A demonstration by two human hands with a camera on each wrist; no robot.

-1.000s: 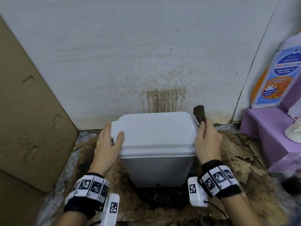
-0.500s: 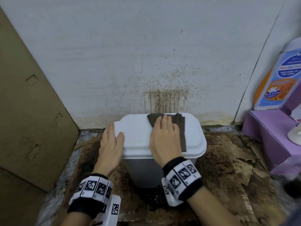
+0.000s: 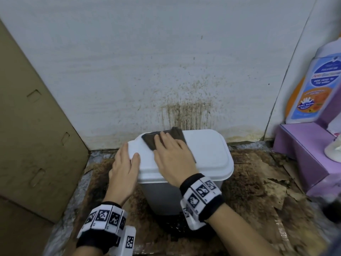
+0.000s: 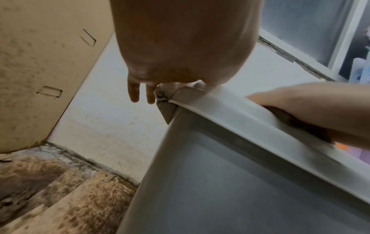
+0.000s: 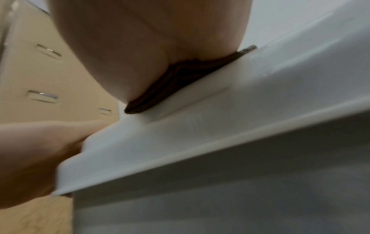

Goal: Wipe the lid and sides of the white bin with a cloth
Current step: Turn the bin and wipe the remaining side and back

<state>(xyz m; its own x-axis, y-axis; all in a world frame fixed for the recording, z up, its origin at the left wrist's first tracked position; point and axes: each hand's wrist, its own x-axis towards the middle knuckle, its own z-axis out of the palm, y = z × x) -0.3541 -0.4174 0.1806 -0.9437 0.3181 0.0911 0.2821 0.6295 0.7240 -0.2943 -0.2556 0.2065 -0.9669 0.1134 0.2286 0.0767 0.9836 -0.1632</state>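
Observation:
The white bin [image 3: 162,196] stands against the stained wall with its lid [image 3: 208,154] closed. A dark brown cloth [image 3: 149,142] lies on the lid's back-left part. My right hand [image 3: 171,154] lies flat on the cloth and presses it onto the lid. The right wrist view shows the cloth [image 5: 180,82] squeezed between my palm and the lid [image 5: 220,118]. My left hand [image 3: 125,163] rests against the lid's left edge, thumb on top and fingers [image 4: 134,91] straight down beside the hinge. The bin's grey side [image 4: 220,182] fills the lower part of that view.
A tall cardboard panel [image 3: 36,126] leans at the left. A purple box [image 3: 304,150] with a soap bottle [image 3: 313,89] stands at the right. Damp, torn cardboard [image 3: 258,182] covers the floor around the bin. The wall [image 3: 184,111] behind is splattered brown.
My right hand came from the bin's right side onto the lid with the cloth, then slid left toward the back-left corner. The left hand stayed on the left edge.

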